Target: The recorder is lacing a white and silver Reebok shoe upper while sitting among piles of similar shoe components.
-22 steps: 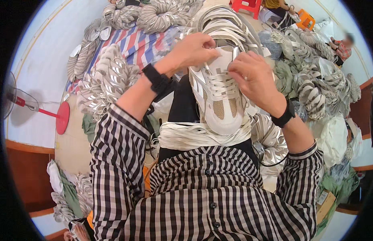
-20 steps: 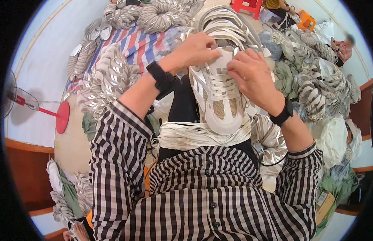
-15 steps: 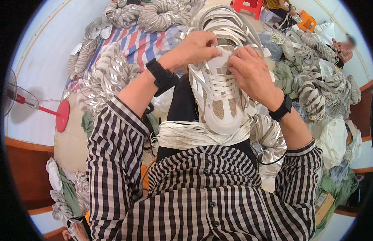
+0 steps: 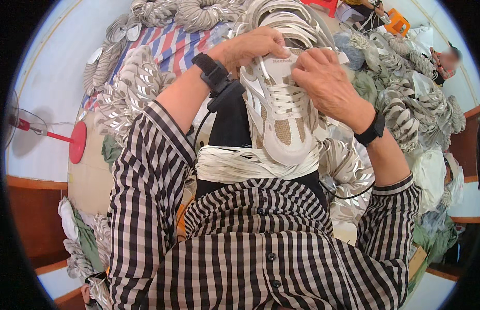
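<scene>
A cream and tan shoe upper (image 4: 289,121) lies over my lap, its toe toward me and white laces (image 4: 287,101) across its front. My left hand (image 4: 255,47) is closed at the upper left of the tongue (image 4: 279,67), thumb and forefinger pinched at its top edge. On the other side, my right hand (image 4: 325,82) is closed, its fingertips pinching the upper right by the eyelet edge. Whether a lace end is in either pinch is hidden by the fingers. A bundle of white laces (image 4: 224,166) lies across my thighs under the toe.
Beyond the upper stands a stack of similar uppers (image 4: 291,23). Coiled bundles of uppers lie left (image 4: 131,95) and right (image 4: 400,121). A striped sheet (image 4: 165,51) spreads at far left, near a red-based fan (image 4: 78,142). Other people sit at far right, near an orange stool (image 4: 397,23).
Both hands stay at the top of the upper, with small finger shifts. My left wrist has turned, and more of the tongue's face shows. The whole view has shifted slightly.
</scene>
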A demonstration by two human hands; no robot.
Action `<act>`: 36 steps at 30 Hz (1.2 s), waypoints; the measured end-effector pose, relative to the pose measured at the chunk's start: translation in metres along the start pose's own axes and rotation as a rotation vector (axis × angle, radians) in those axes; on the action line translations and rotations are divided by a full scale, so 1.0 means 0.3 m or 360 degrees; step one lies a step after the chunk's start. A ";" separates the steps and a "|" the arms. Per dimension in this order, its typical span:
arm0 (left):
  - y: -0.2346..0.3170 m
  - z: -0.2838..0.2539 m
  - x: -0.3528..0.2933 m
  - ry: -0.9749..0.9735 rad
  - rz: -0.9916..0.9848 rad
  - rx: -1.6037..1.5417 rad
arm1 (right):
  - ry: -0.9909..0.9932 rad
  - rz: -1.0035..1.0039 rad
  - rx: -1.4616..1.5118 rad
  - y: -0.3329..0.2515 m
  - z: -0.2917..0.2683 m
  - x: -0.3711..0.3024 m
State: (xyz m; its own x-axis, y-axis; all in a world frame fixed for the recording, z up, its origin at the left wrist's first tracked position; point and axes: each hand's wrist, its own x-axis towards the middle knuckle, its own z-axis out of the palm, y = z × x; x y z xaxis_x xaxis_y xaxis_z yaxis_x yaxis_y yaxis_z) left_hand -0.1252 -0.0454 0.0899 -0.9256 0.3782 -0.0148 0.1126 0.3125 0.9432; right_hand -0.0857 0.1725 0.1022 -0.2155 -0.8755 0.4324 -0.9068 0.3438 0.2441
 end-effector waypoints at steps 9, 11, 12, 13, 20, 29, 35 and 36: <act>-0.053 0.012 -0.009 0.0203 0.0206 -0.0076 | -0.0195 -0.0066 -0.0125 -0.003 -0.005 0.037; -0.048 0.017 -0.009 0.0211 0.0161 -0.0086 | -0.0234 -0.0077 -0.0151 -0.002 -0.009 0.043; -0.043 0.017 -0.011 0.0215 0.0114 -0.0089 | -0.0266 -0.0082 -0.0176 -0.003 -0.011 0.048; -0.038 0.016 -0.012 0.0221 0.0113 -0.0094 | -0.0270 -0.0090 -0.0174 -0.005 -0.012 0.054; -0.021 0.028 -0.016 0.0265 -0.0013 -0.0049 | -0.0298 -0.0077 0.0183 0.002 -0.021 0.059; -0.007 0.039 -0.014 0.0263 -0.0018 -0.0024 | -0.0061 0.0079 0.0314 -0.010 0.010 0.009; -0.015 0.042 -0.005 0.0272 -0.0013 -0.0033 | -0.0204 0.0133 0.0215 -0.015 -0.014 0.016; -0.015 0.043 -0.007 0.0254 0.0010 -0.0023 | -0.0210 0.0141 0.0190 -0.018 -0.014 0.015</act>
State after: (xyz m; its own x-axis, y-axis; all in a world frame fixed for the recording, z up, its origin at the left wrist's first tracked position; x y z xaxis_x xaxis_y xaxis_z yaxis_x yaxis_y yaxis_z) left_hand -0.1191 -0.0363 0.0815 -0.9707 0.2365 0.0426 0.1141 0.2974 0.9479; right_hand -0.0804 0.1682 0.1065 -0.3351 -0.8832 0.3282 -0.9169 0.3858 0.1019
